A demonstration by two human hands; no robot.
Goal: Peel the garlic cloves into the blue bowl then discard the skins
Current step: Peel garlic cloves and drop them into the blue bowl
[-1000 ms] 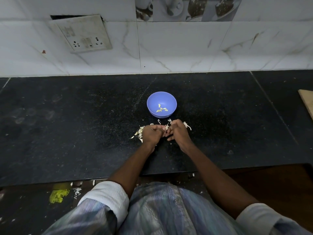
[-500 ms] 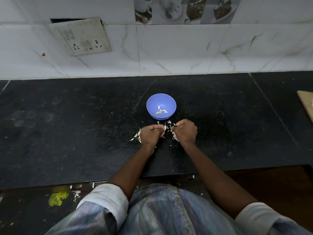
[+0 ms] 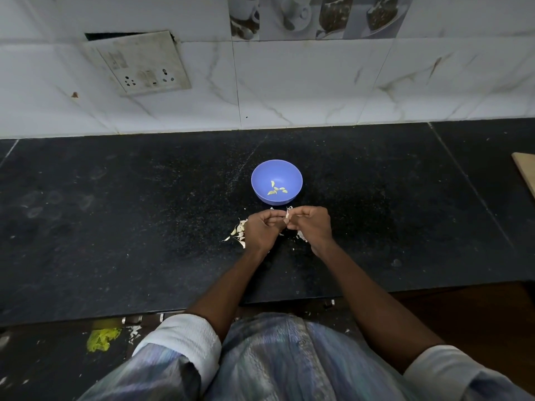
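On the black worktop (image 3: 144,227), just in front of the blue bowl (image 3: 276,182), we see both hands meeting over a scatter of garlic. The left hand (image 3: 262,228) has its fingers curled inward, and the right hand (image 3: 311,224) is curled likewise; between their fingertips they pinch one garlic clove (image 3: 287,217), a pale sliver with a wisp of skin sticking up at its top. We cannot tell which hand carries most of the hold, since the fingertips crowd together around it. The bowl stands upright near the hands but apart from them, and holds a few peeled cloves (image 3: 277,189), yellowish and lying loose on its bottom. To the left of the left hand, touching its edge in our view, lies a small heap of unpeeled cloves and skins (image 3: 238,231), and a few more white skin scraps (image 3: 301,235) show beside the right hand. Behind the worktop rises a white marbled tile wall (image 3: 289,88) with a grimy socket plate (image 3: 136,63). At the far right edge we see the corner of a wooden board (image 3: 525,172). Below the worktop's front edge, a yellow-green scrap (image 3: 101,338) lies on the dark floor.
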